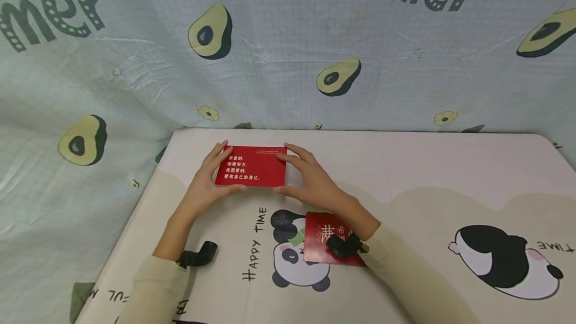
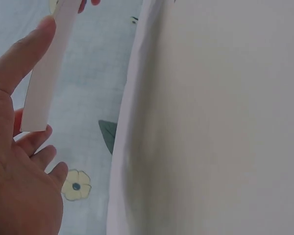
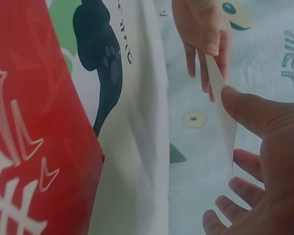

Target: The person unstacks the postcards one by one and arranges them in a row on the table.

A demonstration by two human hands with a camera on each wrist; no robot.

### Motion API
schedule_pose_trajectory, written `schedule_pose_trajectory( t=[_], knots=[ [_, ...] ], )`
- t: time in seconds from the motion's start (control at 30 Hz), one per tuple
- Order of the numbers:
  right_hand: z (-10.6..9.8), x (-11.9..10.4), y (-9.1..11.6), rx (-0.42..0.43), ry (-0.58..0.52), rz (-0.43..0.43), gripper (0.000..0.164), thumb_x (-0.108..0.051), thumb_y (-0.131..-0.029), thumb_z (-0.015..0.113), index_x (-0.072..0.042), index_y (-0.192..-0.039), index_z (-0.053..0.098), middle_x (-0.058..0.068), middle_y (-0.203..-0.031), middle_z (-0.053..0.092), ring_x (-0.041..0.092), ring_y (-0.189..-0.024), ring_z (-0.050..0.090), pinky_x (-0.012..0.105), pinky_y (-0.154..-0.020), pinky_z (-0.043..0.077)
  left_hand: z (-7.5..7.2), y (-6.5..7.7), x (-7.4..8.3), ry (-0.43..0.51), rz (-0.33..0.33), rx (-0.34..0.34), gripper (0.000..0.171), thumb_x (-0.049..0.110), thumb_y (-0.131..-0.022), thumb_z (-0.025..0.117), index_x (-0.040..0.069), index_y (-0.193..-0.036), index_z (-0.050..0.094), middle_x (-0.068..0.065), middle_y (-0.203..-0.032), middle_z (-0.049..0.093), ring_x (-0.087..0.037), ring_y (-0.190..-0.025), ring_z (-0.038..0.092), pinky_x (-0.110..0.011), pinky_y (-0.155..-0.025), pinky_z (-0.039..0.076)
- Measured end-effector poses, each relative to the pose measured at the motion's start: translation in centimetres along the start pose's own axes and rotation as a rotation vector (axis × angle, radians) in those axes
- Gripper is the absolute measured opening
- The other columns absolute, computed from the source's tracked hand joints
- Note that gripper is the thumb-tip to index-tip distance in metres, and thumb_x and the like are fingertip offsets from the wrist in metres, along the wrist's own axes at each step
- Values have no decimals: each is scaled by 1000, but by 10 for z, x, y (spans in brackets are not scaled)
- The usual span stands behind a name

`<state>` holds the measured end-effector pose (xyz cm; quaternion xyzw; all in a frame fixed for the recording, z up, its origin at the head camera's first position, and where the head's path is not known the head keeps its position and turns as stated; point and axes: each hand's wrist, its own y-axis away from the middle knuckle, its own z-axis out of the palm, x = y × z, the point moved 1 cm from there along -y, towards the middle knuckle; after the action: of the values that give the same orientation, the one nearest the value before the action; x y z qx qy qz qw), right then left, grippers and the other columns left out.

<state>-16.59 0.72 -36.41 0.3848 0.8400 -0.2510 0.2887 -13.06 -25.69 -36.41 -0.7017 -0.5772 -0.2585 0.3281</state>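
A red card (image 1: 256, 166) with white printed lines of characters is held up over the far left part of the table by both hands. My left hand (image 1: 204, 184) grips its left end, thumb at the near edge and fingers at the far edge. At the right end my right hand (image 1: 317, 181) pinches it the same way. Both wrist views show the card's white underside (image 2: 44, 93) between thumb and fingers. Below the right wrist, a second red card or envelope (image 1: 317, 249) with white characters lies on the panda print, partly covered by the forearm.
A pale tablecloth (image 1: 405, 174) with panda drawings and lettering covers the table. Behind it hangs a light blue-green sheet (image 1: 279, 29) printed with avocados and flowers. Each wrist wears a black camera mount (image 1: 200, 255). A dark edge (image 1: 189, 322) shows at the bottom of the head view.
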Motion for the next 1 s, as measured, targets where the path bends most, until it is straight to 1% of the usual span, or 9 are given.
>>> schedule_pose_trajectory(
  t=[0.17, 0.27, 0.37, 0.5, 0.67, 0.77, 0.9, 1.0],
  knots=[
    [6, 2, -12, -10, 3, -5, 73, -34, -80, 76, -16, -143, 45, 2, -154, 25, 18, -139, 21, 42, -103, 39, -4, -7, -12, 10, -13, -6, 91, 27, -73, 84, 15, -149, 35, 1, -157, 19, -18, -145, 7, -60, -106, 26],
    [10, 3, -19, -19, 2, 5, 74, -33, -79, 77, -15, -143, 45, 2, -154, 25, 19, -139, 21, 41, -103, 40, -5, -11, -18, 16, -32, -17, 90, 28, -74, 83, 16, -149, 35, 1, -157, 18, -18, -145, 6, -60, -106, 26],
    [15, 6, -26, -28, -3, 15, 74, -32, -79, 77, -13, -143, 45, 3, -154, 26, 20, -139, 21, 41, -104, 39, -5, -14, -24, 21, -52, -28, 91, 28, -74, 83, 15, -149, 34, 0, -158, 17, -19, -145, 5, -60, -107, 25],
    [20, 10, -33, -50, 3, 39, 74, -31, -79, 77, -11, -143, 45, 5, -154, 26, 22, -140, 20, 43, -107, 34, -2, -17, -34, 32, -79, -44, 91, 28, -75, 83, 14, -150, 33, -1, -158, 16, -20, -145, 5, -59, -108, 22],
    [25, 13, -39, -80, 67, 67, 75, -34, -78, 77, -12, -142, 45, 6, -154, 29, 28, -141, 19, 51, -111, 25, 1, -17, -44, 53, -114, -54, 91, 28, -75, 83, 12, -149, 34, -3, -158, 17, -22, -145, 5, -58, -110, 19],
    [28, 15, -42, -93, 112, 97, 74, -36, -79, 76, -15, -143, 45, 4, -153, 30, 29, -142, 18, 55, -111, 18, 3, -19, -48, 48, -130, -57, 91, 30, -74, 83, 13, -149, 34, -3, -158, 17, -22, -145, 6, -59, -110, 19],
    [32, 17, -45, -113, 152, 151, 75, -38, -79, 75, -19, -144, 43, 2, -154, 29, 28, -142, 16, 58, -111, 10, 4, -22, -52, 20, -134, -73, 92, 34, -74, 83, 14, -149, 34, -2, -158, 16, -23, -145, 7, -58, -109, 20],
    [35, 19, -46, -123, 172, 175, 76, -39, -79, 75, -22, -145, 42, 1, -153, 30, 28, -142, 16, 58, -111, 8, 4, -24, -53, 5, -140, -88, 93, 35, -74, 82, 14, -150, 33, -3, -159, 14, -24, -144, 8, -58, -109, 21]
  ],
)
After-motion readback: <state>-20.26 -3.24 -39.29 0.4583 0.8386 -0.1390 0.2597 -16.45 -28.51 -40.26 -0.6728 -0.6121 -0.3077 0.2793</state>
